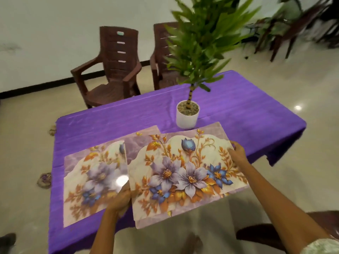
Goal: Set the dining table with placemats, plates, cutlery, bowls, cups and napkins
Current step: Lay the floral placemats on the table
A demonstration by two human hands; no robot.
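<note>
A floral placemat [185, 173] with purple and blue flowers hangs over the near edge of the table, held by both hands. My left hand [121, 197] grips its left edge. My right hand [238, 153] grips its right edge. A second floral placemat [91, 180] lies flat on the purple tablecloth [128, 114] to the left, partly covered by the held one.
A white pot with a tall green plant [187, 114] stands mid-table just beyond the held mat. Two brown plastic chairs [113, 68] stand at the far side. Another dark chair [311, 230] is at the near right. Small objects lie on the tiled floor at the left.
</note>
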